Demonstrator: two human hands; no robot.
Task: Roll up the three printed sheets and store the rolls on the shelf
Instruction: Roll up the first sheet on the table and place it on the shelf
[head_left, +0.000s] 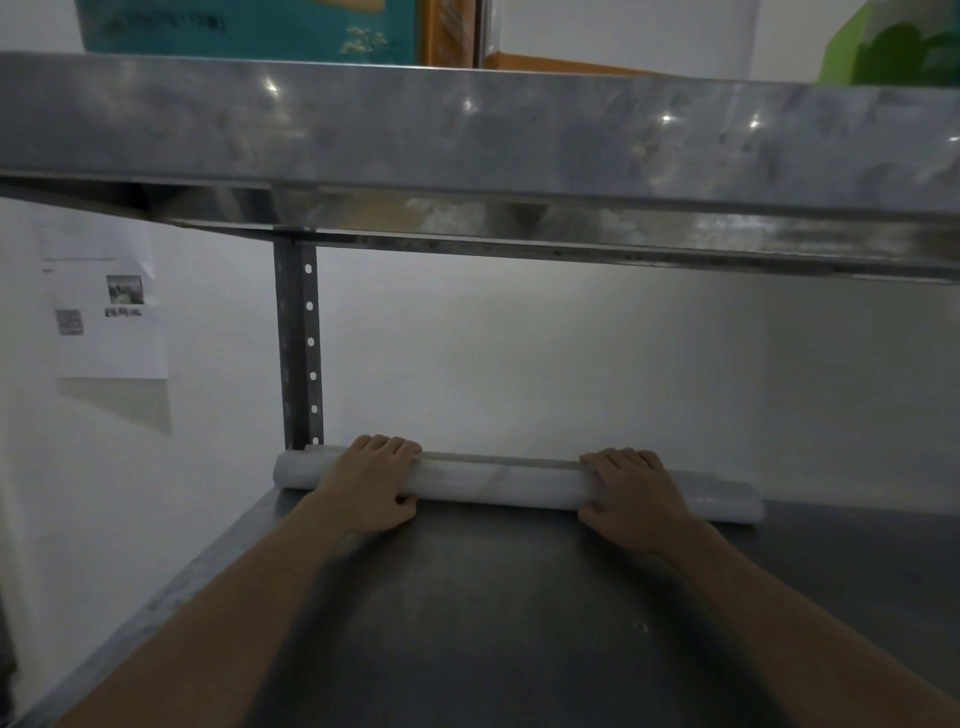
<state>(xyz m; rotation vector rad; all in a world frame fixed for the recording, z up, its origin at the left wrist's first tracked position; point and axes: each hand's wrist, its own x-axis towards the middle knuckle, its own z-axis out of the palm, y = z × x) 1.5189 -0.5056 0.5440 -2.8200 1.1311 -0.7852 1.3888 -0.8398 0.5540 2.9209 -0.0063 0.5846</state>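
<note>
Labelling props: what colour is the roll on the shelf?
White, slightly translucent-looking roll under both hands, against the dark grey metal shelf. Head view.

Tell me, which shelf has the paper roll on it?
The lower shelf. The white roll lies at its back under both hands; the upper shelf holds boxes instead.

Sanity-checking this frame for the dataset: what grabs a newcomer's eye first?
Two bare forearms reach in from the bottom, left hand and right hand both pressed on a white paper roll lying across the back of the dark metal shelf. Above, a shiny metal shelf edge spans the frame. A printed sheet hangs on the wall, left.
</note>
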